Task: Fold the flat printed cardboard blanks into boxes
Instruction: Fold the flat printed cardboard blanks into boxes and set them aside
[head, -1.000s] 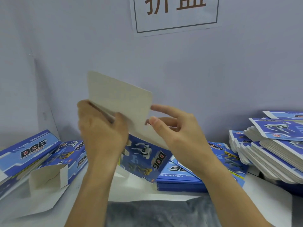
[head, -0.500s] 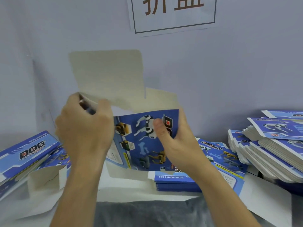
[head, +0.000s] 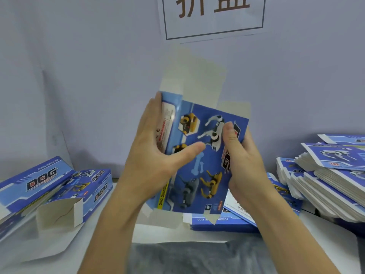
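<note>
A person's left hand [head: 156,155] and right hand [head: 240,155] each keep a grasping grip on a printed cardboard blank [head: 205,161] held upright in the air above the worktop [head: 325,232], thumbs on its blue face. Squeezing the side edges inward evenly should, by the look of it, open the sleeve squarely. Its long axis runs near vertical, grey flaps pointing up toward the wall sign [head: 213,14]. Behind, flat blanks [head: 335,180] are stacked at right and folded boxes [head: 59,186] lie at left.
</note>
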Demonstrator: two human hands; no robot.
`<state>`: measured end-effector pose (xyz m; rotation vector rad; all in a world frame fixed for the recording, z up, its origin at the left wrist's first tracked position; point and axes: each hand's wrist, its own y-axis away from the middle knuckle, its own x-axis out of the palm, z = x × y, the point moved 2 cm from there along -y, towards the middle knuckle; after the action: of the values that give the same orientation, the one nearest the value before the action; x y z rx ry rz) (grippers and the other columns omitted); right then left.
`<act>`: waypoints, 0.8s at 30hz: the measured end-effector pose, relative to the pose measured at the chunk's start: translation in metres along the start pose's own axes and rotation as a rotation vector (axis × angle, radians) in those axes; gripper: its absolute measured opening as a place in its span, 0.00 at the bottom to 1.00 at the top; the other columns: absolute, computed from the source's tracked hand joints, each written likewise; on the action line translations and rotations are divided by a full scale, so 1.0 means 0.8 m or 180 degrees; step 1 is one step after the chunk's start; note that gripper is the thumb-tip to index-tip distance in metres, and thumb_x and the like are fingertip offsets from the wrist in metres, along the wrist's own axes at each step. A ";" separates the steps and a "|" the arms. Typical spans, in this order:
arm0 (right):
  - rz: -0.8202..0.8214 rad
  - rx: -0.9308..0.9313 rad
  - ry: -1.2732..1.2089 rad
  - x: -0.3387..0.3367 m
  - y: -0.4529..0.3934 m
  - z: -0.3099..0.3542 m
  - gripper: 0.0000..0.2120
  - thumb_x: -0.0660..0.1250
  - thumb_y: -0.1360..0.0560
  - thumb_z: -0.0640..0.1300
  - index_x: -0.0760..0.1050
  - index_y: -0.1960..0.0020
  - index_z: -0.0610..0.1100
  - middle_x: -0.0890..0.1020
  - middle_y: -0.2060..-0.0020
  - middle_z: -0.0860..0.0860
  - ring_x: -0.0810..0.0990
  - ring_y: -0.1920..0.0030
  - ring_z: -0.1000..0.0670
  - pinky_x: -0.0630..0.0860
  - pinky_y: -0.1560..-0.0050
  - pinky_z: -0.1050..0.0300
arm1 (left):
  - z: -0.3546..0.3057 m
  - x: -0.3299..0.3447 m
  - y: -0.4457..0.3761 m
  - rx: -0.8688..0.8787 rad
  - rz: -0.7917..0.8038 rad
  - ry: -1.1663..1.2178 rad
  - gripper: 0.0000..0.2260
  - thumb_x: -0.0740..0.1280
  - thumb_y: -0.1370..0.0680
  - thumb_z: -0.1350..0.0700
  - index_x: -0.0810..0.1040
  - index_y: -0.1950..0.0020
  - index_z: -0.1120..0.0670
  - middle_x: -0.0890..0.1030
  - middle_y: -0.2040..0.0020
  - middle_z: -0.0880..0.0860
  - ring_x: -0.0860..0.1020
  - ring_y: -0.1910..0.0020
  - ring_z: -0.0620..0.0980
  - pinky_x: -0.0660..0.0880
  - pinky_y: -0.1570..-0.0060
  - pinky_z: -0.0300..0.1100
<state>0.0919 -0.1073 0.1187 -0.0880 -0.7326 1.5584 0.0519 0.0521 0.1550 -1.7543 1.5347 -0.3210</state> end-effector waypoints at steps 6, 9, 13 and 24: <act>0.0674 -0.0219 0.0619 -0.002 -0.002 0.022 0.24 0.62 0.24 0.62 0.66 0.29 0.67 0.76 0.33 0.63 0.73 0.30 0.56 0.70 0.30 0.48 | 0.020 -0.009 0.003 -0.0039 0.0222 0.0259 0.39 0.76 0.32 0.40 0.63 0.24 0.37 0.82 0.53 0.33 0.81 0.50 0.32 0.75 0.51 0.25; 0.0494 -0.0583 0.1188 -0.006 0.001 0.031 0.32 0.63 0.25 0.67 0.53 0.25 0.73 0.64 0.33 0.80 0.59 0.35 0.80 0.66 0.43 0.76 | 0.020 0.001 0.010 -0.0135 0.0321 0.0748 0.15 0.76 0.31 0.44 0.80 0.47 0.31 0.84 0.58 0.43 0.84 0.53 0.40 0.78 0.52 0.30; 0.0180 -0.0606 0.1306 -0.022 0.000 0.041 0.31 0.62 0.27 0.64 0.59 0.26 0.69 0.81 0.46 0.68 0.78 0.40 0.65 0.76 0.39 0.64 | 0.007 0.019 0.008 -0.0107 0.0553 0.0846 0.15 0.73 0.28 0.46 0.78 0.42 0.34 0.84 0.49 0.42 0.83 0.46 0.42 0.80 0.48 0.35; 0.0451 -0.0077 0.0745 -0.008 -0.002 0.041 0.20 0.67 0.22 0.57 0.65 0.33 0.67 0.86 0.49 0.57 0.87 0.53 0.51 0.84 0.55 0.52 | -0.010 0.011 -0.001 -0.0848 -0.0259 0.1069 0.18 0.71 0.26 0.44 0.76 0.39 0.48 0.87 0.54 0.47 0.86 0.59 0.46 0.81 0.66 0.38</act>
<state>0.0783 -0.1261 0.1430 -0.3408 -0.5698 1.6403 0.0497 0.0411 0.1583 -2.0531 1.8120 -0.4910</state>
